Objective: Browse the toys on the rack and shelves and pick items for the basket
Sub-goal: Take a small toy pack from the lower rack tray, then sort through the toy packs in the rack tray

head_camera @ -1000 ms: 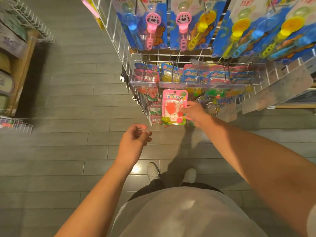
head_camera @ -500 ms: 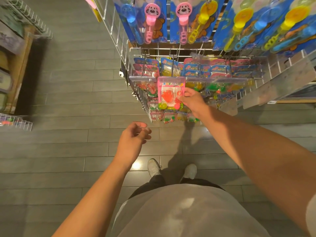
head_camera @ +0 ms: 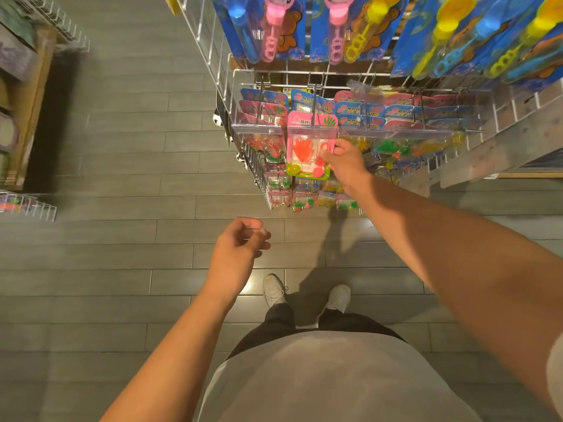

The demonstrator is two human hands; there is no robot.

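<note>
Nearest the camera, the left hand [head_camera: 240,248] hangs over the grey plank floor [head_camera: 122,178]. Its fingers are loosely curled and hold nothing. It is well apart from the rack.

Beyond it, the right hand [head_camera: 345,161] pinches the right edge of a pink toy pack [head_camera: 307,147]. The pack is held against the front of the wire rack [head_camera: 213,50], at the row of clear label strips [head_camera: 259,129]. Its long axis runs top to bottom in the view. The pink header end points away from the person, toward the hooks; the green-edged end points toward the person. Inside the clear blister are an orange hand shape, a yellow ball and small red pieces.

Behind and beside the pack, the hooks carry rows of similar small packs [head_camera: 380,111] with blue and pink headers, hanging close together. A lower row of small packs [head_camera: 304,199] hangs beneath the held pack.

Farthest up the rack, blue cards [head_camera: 292,25] carry pink, yellow and blue wand-shaped toys, long axes vertical.

At the far left, a wooden shelf unit [head_camera: 33,102] stands beside a wire basket [head_camera: 27,205]; its contents are blurred.
</note>
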